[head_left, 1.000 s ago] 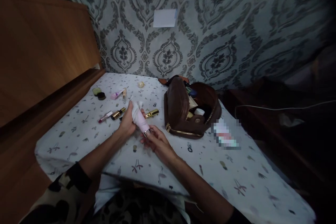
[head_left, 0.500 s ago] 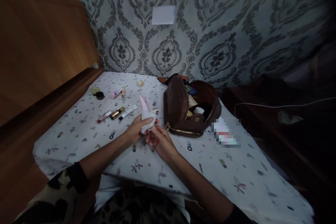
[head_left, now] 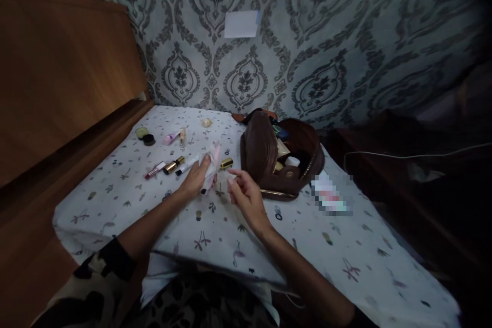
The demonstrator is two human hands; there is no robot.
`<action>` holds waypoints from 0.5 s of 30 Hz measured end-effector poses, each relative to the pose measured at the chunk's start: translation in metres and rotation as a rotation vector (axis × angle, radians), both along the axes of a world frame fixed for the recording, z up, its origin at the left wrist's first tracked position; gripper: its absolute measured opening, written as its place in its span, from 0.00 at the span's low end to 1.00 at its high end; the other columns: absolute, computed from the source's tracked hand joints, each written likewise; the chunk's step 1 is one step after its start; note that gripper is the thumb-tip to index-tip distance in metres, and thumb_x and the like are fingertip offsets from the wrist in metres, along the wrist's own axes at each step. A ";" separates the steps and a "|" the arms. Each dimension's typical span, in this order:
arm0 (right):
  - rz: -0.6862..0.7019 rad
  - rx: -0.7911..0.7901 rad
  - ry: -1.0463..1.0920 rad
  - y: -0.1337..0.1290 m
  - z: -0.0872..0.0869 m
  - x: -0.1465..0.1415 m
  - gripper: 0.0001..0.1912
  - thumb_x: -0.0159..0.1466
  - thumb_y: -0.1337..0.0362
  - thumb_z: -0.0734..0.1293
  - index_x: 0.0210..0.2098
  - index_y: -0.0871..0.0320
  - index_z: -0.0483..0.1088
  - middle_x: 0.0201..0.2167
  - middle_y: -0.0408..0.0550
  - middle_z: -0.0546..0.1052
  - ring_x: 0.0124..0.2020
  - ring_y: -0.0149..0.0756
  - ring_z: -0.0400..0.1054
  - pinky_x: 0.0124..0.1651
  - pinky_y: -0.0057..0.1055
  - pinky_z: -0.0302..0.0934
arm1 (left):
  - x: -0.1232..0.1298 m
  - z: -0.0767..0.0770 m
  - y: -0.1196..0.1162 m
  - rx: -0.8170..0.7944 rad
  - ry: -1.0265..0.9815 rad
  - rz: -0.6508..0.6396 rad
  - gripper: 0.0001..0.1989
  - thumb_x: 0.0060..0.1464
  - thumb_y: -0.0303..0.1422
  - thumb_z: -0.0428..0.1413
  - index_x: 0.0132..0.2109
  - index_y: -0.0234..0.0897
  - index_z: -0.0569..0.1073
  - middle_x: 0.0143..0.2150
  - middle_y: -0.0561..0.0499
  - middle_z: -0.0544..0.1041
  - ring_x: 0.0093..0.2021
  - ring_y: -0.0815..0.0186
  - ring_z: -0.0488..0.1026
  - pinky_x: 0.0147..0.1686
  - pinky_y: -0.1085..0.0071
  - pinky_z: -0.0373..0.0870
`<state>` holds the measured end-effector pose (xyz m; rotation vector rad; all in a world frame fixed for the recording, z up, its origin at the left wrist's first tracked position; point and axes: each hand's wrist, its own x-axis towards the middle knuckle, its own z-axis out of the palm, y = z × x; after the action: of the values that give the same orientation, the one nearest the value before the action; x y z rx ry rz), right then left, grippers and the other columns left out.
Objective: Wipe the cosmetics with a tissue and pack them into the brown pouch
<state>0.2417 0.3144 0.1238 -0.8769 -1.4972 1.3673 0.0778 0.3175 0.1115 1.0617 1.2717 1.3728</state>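
Note:
My left hand (head_left: 195, 180) is closed round a pale pink tube (head_left: 217, 151) and a white cloth (head_left: 208, 170) wrapped against it. The tube stands tilted, with a dark end at the bottom. Just to its right, my right hand (head_left: 248, 199) is apart from the tube, its fingers loosely curled and separated, with nothing visible in them. A gold tube (head_left: 226, 163) lies on the bed sheet behind, between the two hands. Left of my left hand lie a white tube with a black cap (head_left: 187, 166), a gold-and-black lipstick (head_left: 174, 165) and a clear tube with a dark red end (head_left: 154, 170).
A brown bag (head_left: 259, 151) stands unzipped at right, holding a white-lidded jar (head_left: 292, 162) and other items. Farther back are a purple-and-white tube (head_left: 171, 137), a small bottle (head_left: 182, 137), a round yellowish item (head_left: 206, 122), a green jar (head_left: 141, 133) and a dark lid (head_left: 148, 140).
My right hand has come off the tube and cloth and moved right. My left hand has turned the tube, so it leans right and its dark end shows.

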 end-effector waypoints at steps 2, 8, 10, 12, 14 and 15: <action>-0.027 0.072 -0.027 0.005 0.015 0.003 0.24 0.60 0.50 0.68 0.51 0.57 0.68 0.23 0.37 0.67 0.20 0.27 0.58 0.22 0.25 0.52 | 0.001 0.002 -0.004 0.094 0.147 -0.028 0.27 0.57 0.57 0.49 0.25 0.38 0.72 0.18 0.50 0.70 0.23 0.63 0.69 0.25 0.71 0.66; 0.008 0.214 -0.178 0.016 0.033 0.013 0.15 0.63 0.51 0.66 0.36 0.59 0.72 0.21 0.39 0.66 0.21 0.27 0.57 0.23 0.24 0.51 | 0.010 0.008 -0.014 0.208 0.343 -0.090 0.19 0.58 0.47 0.53 0.28 0.37 0.72 0.26 0.53 0.72 0.32 0.62 0.68 0.37 0.70 0.66; 0.022 0.232 -0.181 0.015 0.033 0.020 0.16 0.63 0.52 0.65 0.32 0.59 0.71 0.21 0.39 0.65 0.20 0.27 0.59 0.22 0.23 0.52 | 0.010 0.009 -0.016 0.141 0.357 -0.089 0.20 0.56 0.49 0.54 0.27 0.37 0.71 0.25 0.53 0.71 0.31 0.63 0.67 0.36 0.70 0.66; 0.021 0.218 -0.153 0.013 0.034 0.029 0.16 0.64 0.51 0.65 0.30 0.58 0.71 0.20 0.39 0.67 0.19 0.27 0.61 0.22 0.23 0.53 | 0.009 0.009 -0.019 0.033 0.347 -0.058 0.21 0.54 0.51 0.55 0.28 0.37 0.72 0.26 0.51 0.74 0.34 0.60 0.69 0.38 0.69 0.67; 0.017 0.179 -0.118 0.010 0.036 0.041 0.16 0.64 0.51 0.64 0.30 0.58 0.70 0.18 0.39 0.67 0.18 0.27 0.62 0.20 0.23 0.53 | 0.010 0.009 -0.024 -0.098 0.317 -0.054 0.22 0.52 0.53 0.56 0.36 0.37 0.76 0.34 0.48 0.78 0.43 0.56 0.72 0.45 0.67 0.68; 0.011 0.163 -0.107 0.009 0.037 0.047 0.17 0.64 0.51 0.64 0.30 0.58 0.69 0.17 0.39 0.67 0.17 0.28 0.62 0.20 0.23 0.53 | 0.011 0.009 -0.026 -0.164 0.298 -0.078 0.23 0.52 0.53 0.57 0.40 0.37 0.77 0.39 0.46 0.79 0.47 0.54 0.73 0.48 0.65 0.68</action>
<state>0.2884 0.3235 0.1608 -0.8502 -1.6718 1.2026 0.0885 0.2912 0.1209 1.2185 1.5142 1.0585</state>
